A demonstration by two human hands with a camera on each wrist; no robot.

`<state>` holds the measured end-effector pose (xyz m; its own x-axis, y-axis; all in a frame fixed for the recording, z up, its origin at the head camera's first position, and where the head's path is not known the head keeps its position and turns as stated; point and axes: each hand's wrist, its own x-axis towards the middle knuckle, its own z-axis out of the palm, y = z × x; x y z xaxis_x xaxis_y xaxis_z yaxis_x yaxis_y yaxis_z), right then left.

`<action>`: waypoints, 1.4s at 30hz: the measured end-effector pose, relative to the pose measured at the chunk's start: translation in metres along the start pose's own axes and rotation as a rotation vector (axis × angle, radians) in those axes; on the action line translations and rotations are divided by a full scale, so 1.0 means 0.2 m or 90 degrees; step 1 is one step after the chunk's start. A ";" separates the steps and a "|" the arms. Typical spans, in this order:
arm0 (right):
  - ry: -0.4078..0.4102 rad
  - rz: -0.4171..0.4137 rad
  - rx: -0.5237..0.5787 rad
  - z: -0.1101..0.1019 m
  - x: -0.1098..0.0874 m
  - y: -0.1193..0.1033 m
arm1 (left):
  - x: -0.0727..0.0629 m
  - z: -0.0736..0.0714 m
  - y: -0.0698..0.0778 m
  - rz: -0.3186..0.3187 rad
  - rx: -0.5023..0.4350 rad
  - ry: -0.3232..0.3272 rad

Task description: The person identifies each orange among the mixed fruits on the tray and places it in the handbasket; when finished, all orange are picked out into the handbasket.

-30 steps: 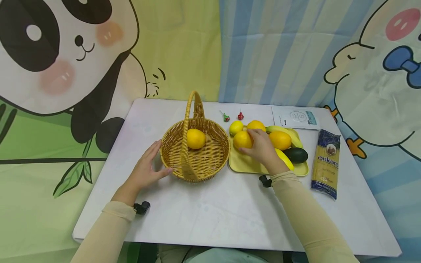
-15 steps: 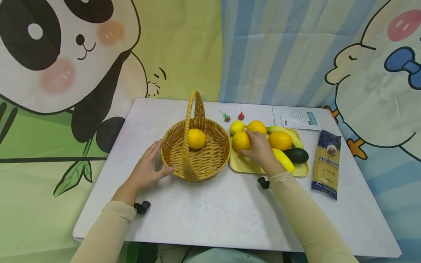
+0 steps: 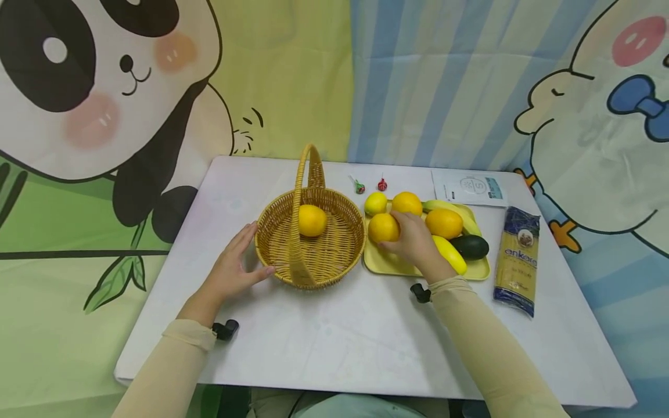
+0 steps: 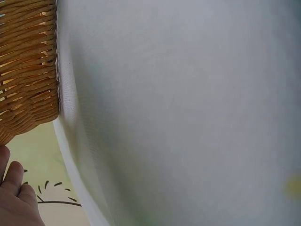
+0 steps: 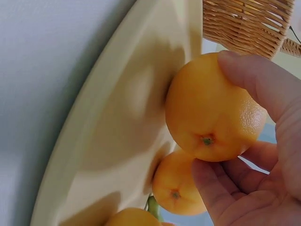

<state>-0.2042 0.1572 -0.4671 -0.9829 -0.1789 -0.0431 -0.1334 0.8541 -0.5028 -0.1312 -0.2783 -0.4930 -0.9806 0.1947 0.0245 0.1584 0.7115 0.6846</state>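
Observation:
My right hand [image 3: 418, 241] grips an orange [image 3: 384, 227] at the left part of the yellow tray [image 3: 389, 265]. In the right wrist view the thumb lies on one side of this orange [image 5: 211, 108] and the fingers curl round the other, close over the tray. My left hand [image 3: 232, 267] rests with fingers spread at the left side of the wicker basket [image 3: 334, 270], fingertips right at its wall. Another orange [image 3: 313, 220] lies inside the basket, beside the tall handle. The left wrist view shows the fingers [image 4: 13, 178] just by the woven wall [image 4: 28, 66].
On the tray are a lemon [image 3: 376, 203], more oranges [image 3: 444, 223], bananas [image 3: 450, 255] and a dark green avocado-like item [image 3: 470, 247]. Two lollipops [image 3: 382, 184] and a white packet [image 3: 470, 187] lie behind. A pasta packet [image 3: 517, 261] is at the right.
My right hand has shifted slightly left and toward me with the orange it grips. The left hand and the basket have stayed in place.

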 end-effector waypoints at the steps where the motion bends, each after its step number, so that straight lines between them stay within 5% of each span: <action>1: -0.003 0.004 0.003 0.00 0.00 0.00 | 0.00 0.00 0.00 -0.001 0.000 -0.001; 42: -0.017 -0.010 0.019 -0.19 -0.08 -0.02 | 0.00 0.00 0.00 0.003 0.003 -0.001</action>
<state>-0.1925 0.1759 -0.4308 -0.9768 -0.2062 -0.0578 -0.1452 0.8359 -0.5293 -0.1304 -0.2790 -0.4929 -0.9797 0.1991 0.0257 0.1629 0.7138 0.6811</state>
